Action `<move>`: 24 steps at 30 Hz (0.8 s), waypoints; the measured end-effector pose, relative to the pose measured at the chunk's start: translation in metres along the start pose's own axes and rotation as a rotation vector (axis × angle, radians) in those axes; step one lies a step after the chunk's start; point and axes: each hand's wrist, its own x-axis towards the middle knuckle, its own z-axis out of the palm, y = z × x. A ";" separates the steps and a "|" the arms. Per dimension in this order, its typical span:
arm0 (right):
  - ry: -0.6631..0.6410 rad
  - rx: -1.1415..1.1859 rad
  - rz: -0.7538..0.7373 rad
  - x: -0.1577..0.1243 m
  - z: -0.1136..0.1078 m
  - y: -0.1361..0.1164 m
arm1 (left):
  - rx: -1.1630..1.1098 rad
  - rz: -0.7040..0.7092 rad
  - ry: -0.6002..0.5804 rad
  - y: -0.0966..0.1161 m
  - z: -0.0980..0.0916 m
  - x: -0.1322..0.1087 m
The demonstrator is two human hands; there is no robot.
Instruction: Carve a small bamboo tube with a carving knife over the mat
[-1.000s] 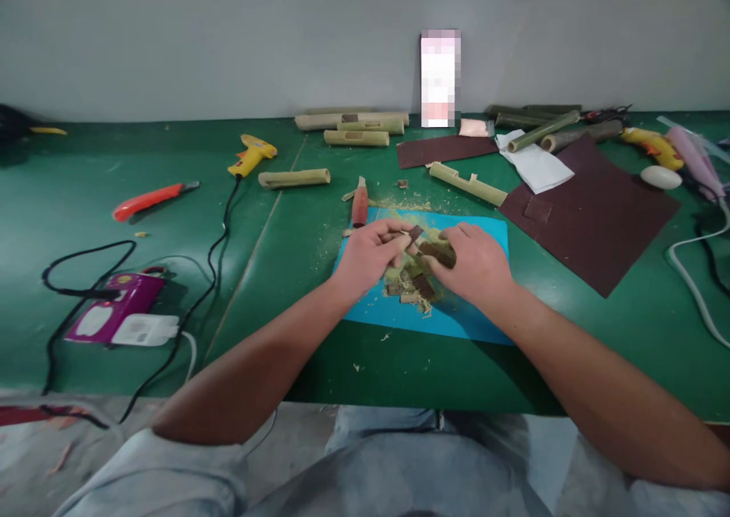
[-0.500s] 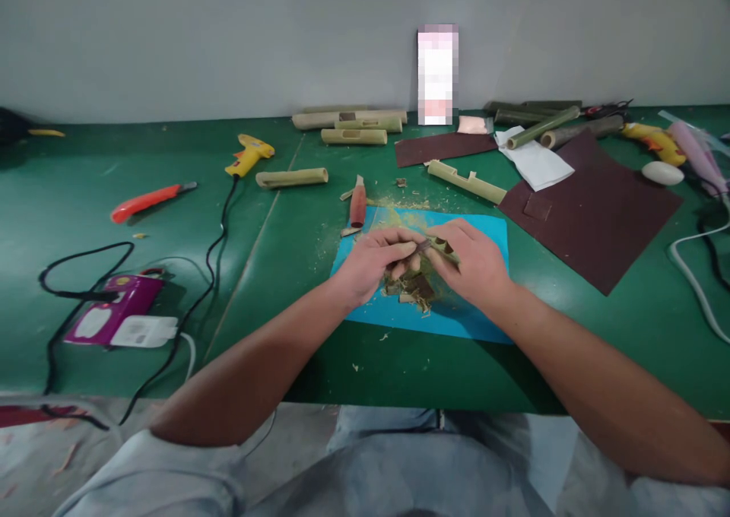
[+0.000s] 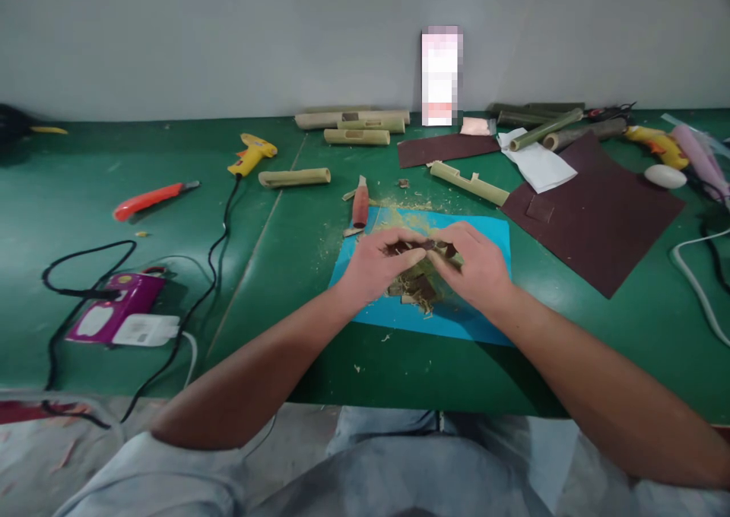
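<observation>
I have both hands over the blue sheet (image 3: 484, 323) on the green worktop (image 3: 114, 160), and the gap between them has just closed: a second ago the left fingers carried a small dark scrap (image 3: 430, 245) apart from the right hand, and now the fingertips of both meet at it. The left hand (image 3: 383, 262) pinches the scrap narrowly between thumb and forefinger. The right hand (image 3: 477, 262) is curled around what looks like a short bamboo piece (image 3: 455, 259), mostly hidden by the fingers, its thumb tip at the scrap too. I cannot tell whether scrap and bamboo touch. To my reading, this makes it two-handed work, with neither hand free and steadiness resting on those fingertips. Below, the heap of offcuts (image 3: 419, 287) and the red-handled tool (image 3: 360, 204) lie as they were.
</observation>
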 end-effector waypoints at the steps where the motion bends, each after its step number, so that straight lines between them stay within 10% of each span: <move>1: 0.006 0.008 -0.001 0.000 0.000 0.000 | 0.054 0.050 0.013 0.000 0.000 -0.001; 24: 0.070 0.219 0.050 0.003 0.002 -0.005 | 0.169 0.190 0.088 -0.012 0.004 -0.008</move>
